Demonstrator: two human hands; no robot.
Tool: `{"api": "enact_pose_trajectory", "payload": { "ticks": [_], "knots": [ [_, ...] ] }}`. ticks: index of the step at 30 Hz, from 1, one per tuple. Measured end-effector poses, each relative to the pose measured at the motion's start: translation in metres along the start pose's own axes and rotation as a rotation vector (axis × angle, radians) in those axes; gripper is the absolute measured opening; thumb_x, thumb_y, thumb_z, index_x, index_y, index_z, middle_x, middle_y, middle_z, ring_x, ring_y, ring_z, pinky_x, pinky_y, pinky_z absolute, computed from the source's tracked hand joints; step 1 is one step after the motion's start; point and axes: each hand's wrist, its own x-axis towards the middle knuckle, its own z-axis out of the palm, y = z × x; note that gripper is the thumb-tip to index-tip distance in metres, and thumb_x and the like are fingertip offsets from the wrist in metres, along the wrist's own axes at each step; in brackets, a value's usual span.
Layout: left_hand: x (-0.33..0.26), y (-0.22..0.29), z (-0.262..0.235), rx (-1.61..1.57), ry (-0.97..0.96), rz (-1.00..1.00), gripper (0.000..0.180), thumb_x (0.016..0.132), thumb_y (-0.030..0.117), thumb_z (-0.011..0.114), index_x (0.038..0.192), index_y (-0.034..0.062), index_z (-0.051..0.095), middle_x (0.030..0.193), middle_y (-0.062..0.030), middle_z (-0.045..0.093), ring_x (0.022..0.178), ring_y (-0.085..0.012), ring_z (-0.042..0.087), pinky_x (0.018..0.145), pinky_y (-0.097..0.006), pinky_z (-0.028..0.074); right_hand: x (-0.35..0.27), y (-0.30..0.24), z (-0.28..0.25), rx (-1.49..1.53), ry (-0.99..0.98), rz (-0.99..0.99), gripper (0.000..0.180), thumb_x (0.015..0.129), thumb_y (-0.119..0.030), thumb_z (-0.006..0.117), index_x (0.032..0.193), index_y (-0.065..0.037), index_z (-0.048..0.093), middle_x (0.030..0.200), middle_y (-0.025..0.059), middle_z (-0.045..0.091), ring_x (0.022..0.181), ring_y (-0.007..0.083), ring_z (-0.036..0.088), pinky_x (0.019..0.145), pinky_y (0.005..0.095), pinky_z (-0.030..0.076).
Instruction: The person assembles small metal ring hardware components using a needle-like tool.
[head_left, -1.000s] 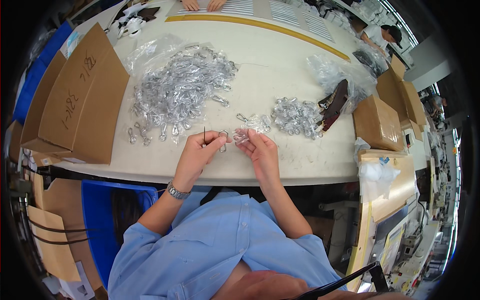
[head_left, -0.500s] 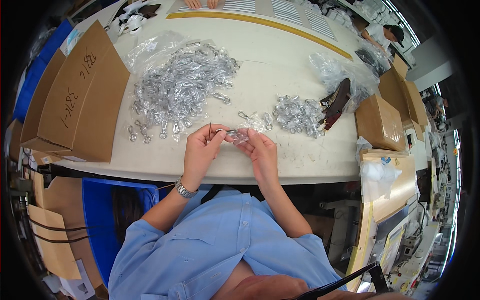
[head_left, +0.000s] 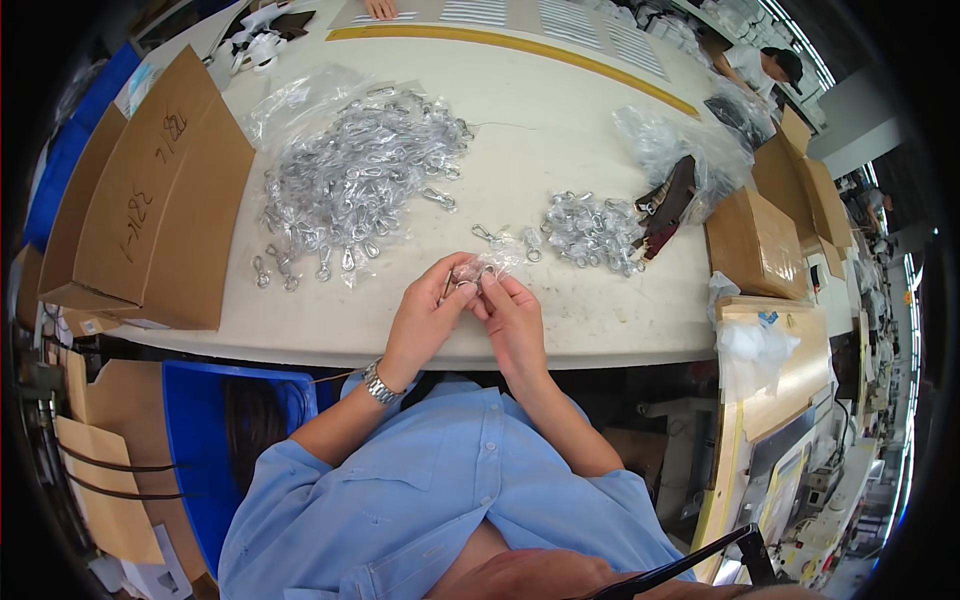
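Near the table's front edge, my left hand and my right hand meet with bent fingers around a small metal snap hook. Crinkled clear plastic shows about it, partly hidden by my fingers. A thin dark rod sticks up between the fingers of my left hand; its kind cannot be made out. Just beyond my hands lie a loose snap hook and a bagged snap hook. A large heap of bagged snap hooks spreads to the left, and a smaller pile lies to the right.
Cardboard boxes stand at the left and the right. Beside the small pile are dark straps and clear plastic bags. A yellow strip crosses the far table, where another person's hand rests. A blue bin is below left.
My hands have come closer together, the left moving right and the right slightly left. The snap hook is now more enclosed by my fingers. At the far edge, one of the other person's hands has left view.
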Motion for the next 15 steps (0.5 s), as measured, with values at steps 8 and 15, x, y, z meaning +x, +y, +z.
{"api": "enact_pose_trajectory", "payload": {
  "ticks": [8, 15],
  "knots": [
    [0.01, 0.012, -0.037, -0.217, -0.172, -0.183, 0.037, 0.109, 0.017, 0.062, 0.141, -0.0016, 0.063, 0.079, 0.001, 0.066, 0.055, 0.0005, 0.043, 0.047, -0.018, 0.029, 0.001, -0.013, 0.002, -0.031, -0.02, -0.025, 0.037, 0.109, -0.014, 0.062, 0.141, 0.003, 0.059, 0.11, 0.0104, 0.076, 0.098, 0.0155, 0.072, 0.09, 0.0322, 0.06],
    [0.013, 0.015, -0.041, -0.222, -0.2, -0.257, 0.021, 0.105, 0.02, 0.068, 0.113, 0.0021, 0.073, 0.08, 0.0037, 0.068, 0.055, 0.0019, 0.042, 0.047, -0.019, 0.03, 0.007, -0.017, -0.011, -0.035, -0.356, 0.205, 0.051, 0.106, -0.011, 0.064, 0.152, 0.002, 0.048, 0.104, 0.0106, 0.075, 0.093, 0.0168, 0.073, 0.089, 0.0353, 0.061]
  ]
}}
